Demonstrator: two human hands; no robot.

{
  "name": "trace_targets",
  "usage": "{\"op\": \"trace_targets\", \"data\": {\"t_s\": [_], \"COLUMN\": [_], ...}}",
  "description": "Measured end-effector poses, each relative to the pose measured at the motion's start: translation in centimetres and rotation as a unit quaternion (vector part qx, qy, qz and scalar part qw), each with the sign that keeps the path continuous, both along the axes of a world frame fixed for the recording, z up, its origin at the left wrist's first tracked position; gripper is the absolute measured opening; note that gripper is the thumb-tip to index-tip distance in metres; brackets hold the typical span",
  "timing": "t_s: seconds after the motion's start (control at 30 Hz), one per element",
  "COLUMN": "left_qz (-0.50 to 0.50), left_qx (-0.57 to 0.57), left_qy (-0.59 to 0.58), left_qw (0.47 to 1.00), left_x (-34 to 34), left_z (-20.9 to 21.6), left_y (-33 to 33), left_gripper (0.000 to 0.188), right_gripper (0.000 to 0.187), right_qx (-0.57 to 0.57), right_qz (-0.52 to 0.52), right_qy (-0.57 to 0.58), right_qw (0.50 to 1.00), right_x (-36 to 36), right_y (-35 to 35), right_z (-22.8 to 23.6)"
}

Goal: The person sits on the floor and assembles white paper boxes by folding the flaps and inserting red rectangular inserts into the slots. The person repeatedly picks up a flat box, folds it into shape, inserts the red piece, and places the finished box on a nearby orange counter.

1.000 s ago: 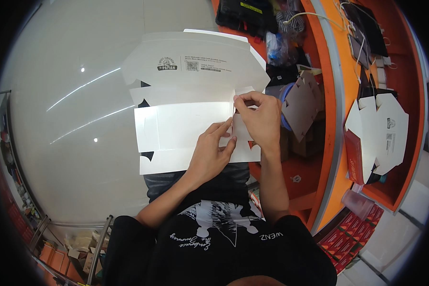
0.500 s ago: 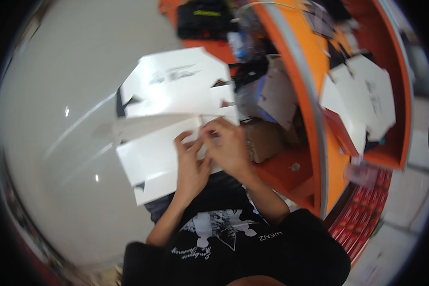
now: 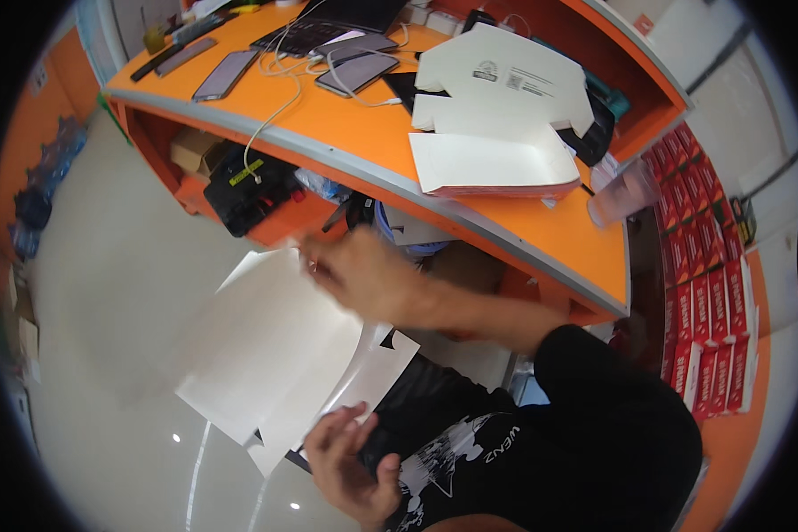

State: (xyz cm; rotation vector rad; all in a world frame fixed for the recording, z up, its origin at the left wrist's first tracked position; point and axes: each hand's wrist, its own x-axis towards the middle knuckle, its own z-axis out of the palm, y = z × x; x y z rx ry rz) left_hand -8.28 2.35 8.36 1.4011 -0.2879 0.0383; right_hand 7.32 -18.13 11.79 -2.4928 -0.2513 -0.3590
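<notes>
A white cardboard box blank [image 3: 266, 337], partly folded, lies across my lap with a broad plain panel spread out to the left. A notched flap shows along its side nearest me. Above the blank's far right corner, my right hand [image 3: 354, 275] is blurred by motion, its fingers curled together; a small pale bit shows at the fingertips, too smeared to name. My left hand [image 3: 350, 461] stands open beside the near edge of the blank, fingers apart and nothing in them.
On the orange desk [image 3: 354, 133] sits another partly folded white box [image 3: 496, 97]. Phones [image 3: 226, 75] with cables, a laptop [image 3: 328, 27] and a clear plastic cup [image 3: 625, 191] are there too. Black cases [image 3: 248, 191] fill a shelf below. Red boxes [image 3: 709, 301] are stacked at right.
My view has swung toward the desk. The hands, together on the blank before, are now apart: the right at its far corner, the left near its close edge. A plain panel now faces up.
</notes>
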Motion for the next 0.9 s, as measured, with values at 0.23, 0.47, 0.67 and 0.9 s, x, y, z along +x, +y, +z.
{"op": "trace_targets", "data": {"t_s": [0.23,0.47,0.67,0.9], "left_qz": [-0.059,-0.037,-0.046,-0.017], "left_qx": [0.055,0.078,0.086,0.019], "left_qy": [-0.007,-0.012,-0.005,0.018], "left_qw": [0.997,0.996,0.995,1.000], "left_x": [1.7,2.7,3.1,3.4], "left_z": [0.6,-0.5,0.1,-0.8], "left_y": [0.1,1.0,0.6,-0.1], "left_gripper": [0.049,0.047,0.044,0.047], "right_gripper": [0.034,0.032,0.060,0.089], "right_qx": [-0.121,-0.288,-0.276,-0.253], "right_qz": [-0.251,-0.371,-0.501,-0.370], "right_qy": [-0.184,-0.016,0.116,0.170], "right_qw": [0.943,0.882,0.812,0.877], "right_x": [2.1,-4.8,-5.2,-5.4], "right_y": [-17.8,-28.2,-28.4,-35.8], "right_z": [12.8,8.1,6.5,5.8]}}
